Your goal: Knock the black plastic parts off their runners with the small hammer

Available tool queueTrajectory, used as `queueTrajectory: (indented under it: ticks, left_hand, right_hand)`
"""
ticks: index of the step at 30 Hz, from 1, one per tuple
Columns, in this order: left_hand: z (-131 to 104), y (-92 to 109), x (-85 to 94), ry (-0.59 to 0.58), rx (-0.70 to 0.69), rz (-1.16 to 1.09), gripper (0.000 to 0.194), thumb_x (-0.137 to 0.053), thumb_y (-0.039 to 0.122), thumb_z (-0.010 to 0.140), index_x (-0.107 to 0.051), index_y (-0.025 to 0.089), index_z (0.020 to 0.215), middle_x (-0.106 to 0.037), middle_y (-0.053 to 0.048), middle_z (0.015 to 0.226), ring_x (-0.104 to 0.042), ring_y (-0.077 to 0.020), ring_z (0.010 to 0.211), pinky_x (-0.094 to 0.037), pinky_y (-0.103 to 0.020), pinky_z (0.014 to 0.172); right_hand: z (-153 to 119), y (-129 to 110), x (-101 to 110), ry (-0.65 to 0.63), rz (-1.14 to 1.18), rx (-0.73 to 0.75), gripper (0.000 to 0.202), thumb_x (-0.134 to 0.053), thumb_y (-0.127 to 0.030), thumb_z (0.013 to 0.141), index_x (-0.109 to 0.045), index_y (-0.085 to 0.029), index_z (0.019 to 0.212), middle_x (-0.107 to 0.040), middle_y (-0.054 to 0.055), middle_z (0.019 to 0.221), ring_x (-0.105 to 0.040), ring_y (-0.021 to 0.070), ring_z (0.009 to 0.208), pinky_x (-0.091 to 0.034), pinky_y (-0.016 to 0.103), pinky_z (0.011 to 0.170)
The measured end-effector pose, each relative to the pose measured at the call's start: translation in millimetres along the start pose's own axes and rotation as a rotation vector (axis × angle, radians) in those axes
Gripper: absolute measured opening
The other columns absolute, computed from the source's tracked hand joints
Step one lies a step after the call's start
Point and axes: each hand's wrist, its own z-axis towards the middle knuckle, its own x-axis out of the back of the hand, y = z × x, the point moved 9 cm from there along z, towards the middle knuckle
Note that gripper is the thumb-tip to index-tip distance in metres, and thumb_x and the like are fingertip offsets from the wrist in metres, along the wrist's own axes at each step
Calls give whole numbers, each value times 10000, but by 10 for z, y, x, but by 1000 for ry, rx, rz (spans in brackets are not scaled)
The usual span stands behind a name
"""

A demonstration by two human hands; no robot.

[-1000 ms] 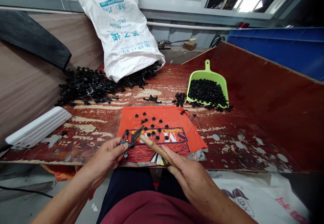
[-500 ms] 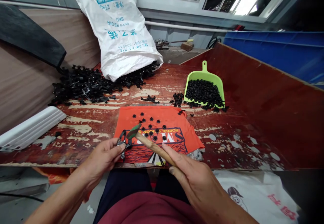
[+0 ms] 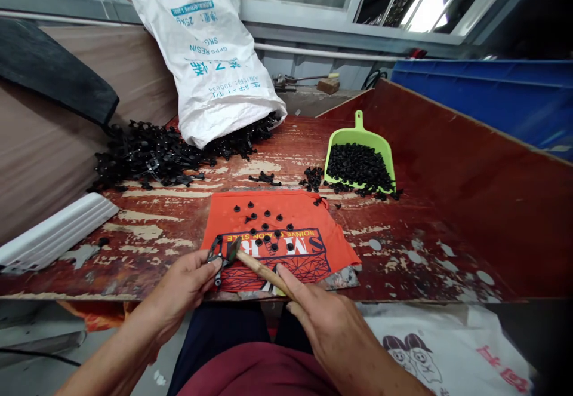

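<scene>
Pinched between the thumb and fingers of my left hand (image 3: 192, 276) is a black plastic part (image 3: 218, 279), held over the left edge of an orange cloth (image 3: 268, 202). My right hand (image 3: 320, 309) is closed round the wooden handle of a hammer (image 3: 262, 270). The hammer's head is beside the black part, just right of my left fingertips; whether they touch is hard to tell. Several small black pegs (image 3: 277, 233) stand spaced out on the cloth, beyond the hammer.
A white sack (image 3: 224, 73) lies over a pile of black parts (image 3: 152, 151) at the back left. Back right is a green dustpan (image 3: 359, 130) of small black pieces. A white plastic piece (image 3: 58, 232) lies at left; a red board (image 3: 470, 175) borders the right.
The hammer's head has come down and left, closer to the black part in my left hand. My right hand has shifted slightly left. The view has moved a little.
</scene>
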Motion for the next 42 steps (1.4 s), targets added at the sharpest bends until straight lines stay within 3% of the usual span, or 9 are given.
queueTrajectory:
  ticks: [4, 7, 9, 13, 17, 24, 30, 38, 42]
  left_hand:
    - [24, -28, 49, -5, -19, 25, 376, -872, 416, 589, -646, 166, 755, -435, 83, 462, -352, -63, 393, -322, -165, 412]
    - [61, -118, 150, 18, -1, 84, 440, -835, 516, 628, -621, 166, 785, -358, 110, 452, -195, -25, 364, -106, -142, 368]
    - [54, -161, 174, 14, 17, 97, 436, -816, 526, 664, -596, 168, 781, -359, 113, 464, -145, -10, 370, -60, -141, 378]
    - [-48, -34, 81, -35, -50, -53, 350, -804, 421, 729, -565, 165, 716, -448, 75, 491, -260, -17, 389, -232, -136, 393]
    - [-66, 214, -7, -11, -116, -140, 292, -871, 246, 644, -625, 160, 775, -563, 41, 610, -470, -56, 507, -431, -164, 511]
    - [253, 586, -101, 45, -250, 17, 352, -866, 208, 591, -616, 162, 834, -610, 39, 561, -410, -46, 408, -318, -143, 388]
    - [281, 418, -191, -50, -80, -109, 178, -813, 120, 658, -644, 109, 713, -679, -58, 718, -507, -62, 530, -475, -176, 525]
    - [256, 319, -301, -110, -13, -328, 340, -812, 80, 684, -495, 149, 582, -365, 80, 531, -328, -27, 437, -352, -153, 400]
    - [264, 291, -299, -47, -27, -222, 206, -803, 72, 692, -611, 133, 737, -494, 50, 574, -441, -44, 465, -438, -156, 444]
  right_hand:
    - [-14, -30, 36, 48, 52, 20, 589, -419, -191, 987, -311, -245, 1563, -741, 114, 1052, -720, 259, 838, -587, 387, 734]
    - [-39, 23, -43, 2, 40, -37, 574, -432, -173, 959, -392, -218, 1530, -749, 113, 964, -721, 278, 789, -581, 398, 686]
    - [-45, 55, -77, -18, 93, -66, 564, -436, -169, 948, -429, -208, 1511, -751, 108, 952, -720, 277, 786, -578, 394, 679]
    - [-17, 147, 77, 45, 308, -136, 541, -425, -237, 985, -402, -264, 1525, -752, 79, 1054, -717, 237, 858, -572, 375, 795]
    - [-26, 330, 280, 98, 445, -233, 514, -417, -290, 1015, -389, -315, 1527, -696, 53, 1268, -687, 219, 1060, -527, 357, 945]
    - [-193, 599, 286, 139, 518, -318, 488, -430, -318, 1022, -419, -314, 1510, -636, 39, 1374, -616, 221, 1224, -495, 359, 1011]
    - [-183, 587, 200, 94, 508, -341, 485, -448, -302, 1004, -457, -316, 1489, -694, 56, 1286, -667, 236, 1146, -500, 400, 1008]
    - [-78, 498, 242, 150, 514, -265, 494, -458, -266, 994, -468, -316, 1485, -755, 53, 1140, -723, 241, 994, -568, 385, 887]
    - [-101, 530, 234, 160, 512, -271, 503, -464, -253, 983, -473, -308, 1483, -760, 52, 1112, -725, 238, 974, -567, 382, 881]
